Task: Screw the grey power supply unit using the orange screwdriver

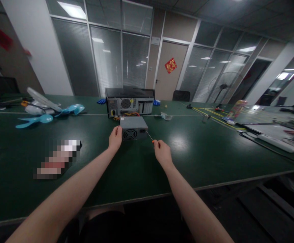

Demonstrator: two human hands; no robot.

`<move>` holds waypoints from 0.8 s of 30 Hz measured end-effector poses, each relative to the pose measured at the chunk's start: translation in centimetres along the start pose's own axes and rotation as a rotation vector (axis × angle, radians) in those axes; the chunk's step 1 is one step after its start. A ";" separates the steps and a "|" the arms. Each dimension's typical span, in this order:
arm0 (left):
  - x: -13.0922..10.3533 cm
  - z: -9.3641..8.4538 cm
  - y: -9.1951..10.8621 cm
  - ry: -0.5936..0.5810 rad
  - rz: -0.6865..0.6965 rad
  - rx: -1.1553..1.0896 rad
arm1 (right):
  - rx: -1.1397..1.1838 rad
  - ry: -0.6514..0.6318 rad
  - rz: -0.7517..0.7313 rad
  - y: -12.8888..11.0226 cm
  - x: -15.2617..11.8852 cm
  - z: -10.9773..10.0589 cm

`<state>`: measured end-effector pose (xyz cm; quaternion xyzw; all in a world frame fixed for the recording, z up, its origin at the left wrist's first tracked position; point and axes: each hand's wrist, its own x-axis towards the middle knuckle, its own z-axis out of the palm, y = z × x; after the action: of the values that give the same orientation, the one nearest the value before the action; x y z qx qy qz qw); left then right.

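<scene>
Bracing the power supply unit (134, 122) just in front of the computer case (129, 100), with left hand (115, 139) clamped on its side; gripping a screwdriver (149, 136) in right hand (163, 153), aiming beside the power socket (142, 130): line up straight, press firmly!

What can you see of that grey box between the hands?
Grey and metal-looking, the box has a round fan grille and a socket on its near face. It seems to rest on the table, in front of the computer case. The left hand holds its left side; a screwdriver in the right hand points at its right edge.
</scene>
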<state>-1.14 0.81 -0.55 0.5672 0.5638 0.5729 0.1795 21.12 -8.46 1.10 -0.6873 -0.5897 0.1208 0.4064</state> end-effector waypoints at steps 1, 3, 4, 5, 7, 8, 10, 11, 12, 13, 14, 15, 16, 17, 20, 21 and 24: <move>0.0 0.0 0.1 -0.002 -0.002 0.000 | 0.009 0.017 -0.011 0.0 0.0 0.1; -0.1 -0.1 0.2 -0.005 -0.009 -0.002 | 0.014 0.067 -0.034 0.1 0.1 0.3; -0.1 -0.1 0.2 -0.006 -0.013 -0.003 | 0.011 0.089 -0.038 0.2 0.1 0.4; -0.1 -0.1 0.3 -0.005 -0.017 -0.005 | 0.007 0.097 -0.036 0.2 0.1 0.4; -0.1 -0.1 0.3 -0.001 -0.020 -0.010 | 0.003 0.073 -0.025 0.3 0.1 0.4; -0.2 -0.1 0.3 0.002 -0.022 -0.013 | 0.003 0.050 -0.018 0.2 0.1 0.3; -0.2 -0.1 0.4 0.003 -0.030 -0.018 | 0.003 0.004 -0.006 0.1 0.1 0.2; -0.2 -0.1 0.4 0.001 -0.035 -0.019 | 0.004 -0.014 0.000 0.0 0.1 0.2; -0.2 -0.1 0.5 -0.002 -0.042 -0.017 | 0.009 -0.028 0.002 -0.1 0.1 0.2; -0.2 -0.1 0.5 -0.005 -0.046 -0.014 | 0.020 -0.031 0.001 -0.2 0.1 0.2; -0.2 -0.1 0.5 -0.007 -0.046 -0.009 | 0.033 -0.025 -0.003 -0.2 0.0 0.2; -0.2 -0.1 0.4 -0.003 -0.043 0.000 | 0.054 -0.010 -0.012 -0.2 0.0 0.2; -0.1 -0.1 0.3 0.001 -0.036 0.008 | 0.074 0.034 -0.015 -0.3 0.0 0.3; -0.1 0.0 0.1 0.009 -0.028 0.017 | 0.076 0.062 -0.022 -0.3 -0.1 0.3; 0.3 0.2 -0.7 0.020 -0.018 0.060 | 0.047 0.088 0.008 -0.3 -0.3 0.3; 0.4 0.3 -1.0 0.019 -0.032 0.086 | 0.038 0.079 0.021 -0.3 -0.4 0.2; 0.8 0.4 -1.7 0.011 -0.124 0.170 | 0.020 0.014 0.079 -0.7 -0.6 -0.2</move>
<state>-1.80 2.19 -1.72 0.5413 0.6454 0.5138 0.1627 20.60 -9.14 1.47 -0.7068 -0.5582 0.1378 0.4121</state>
